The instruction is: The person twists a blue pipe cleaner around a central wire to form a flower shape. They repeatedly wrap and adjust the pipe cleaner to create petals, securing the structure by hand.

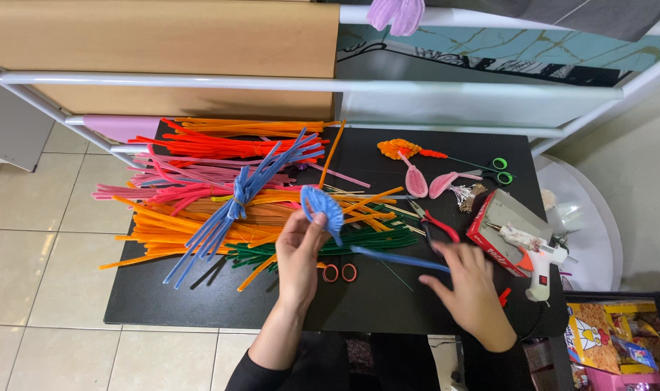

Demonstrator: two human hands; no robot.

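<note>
My left hand (299, 250) is raised over the black table (163, 300) and pinches a blue fuzzy petal shape (323, 206) made of coiled pipe cleaner. Its loose blue tail (395, 258) runs down to the right into my right hand (471, 286), whose fingers close on the tail's end. A tied bundle of blue pipe cleaners (239, 192) lies just left of the petal, on top of heaps of orange (163, 228), pink (170, 181), red (214, 147) and green (373, 237) pipe cleaners.
Red-handled pliers (435, 223) lie by my right hand, and two small red rings (340, 273) sit under my left. A white glue gun (536, 253) rests on a red box at the right edge. Pink petals (428, 182), an orange flower (399, 148) and green-handled scissors (500, 170) lie at the back.
</note>
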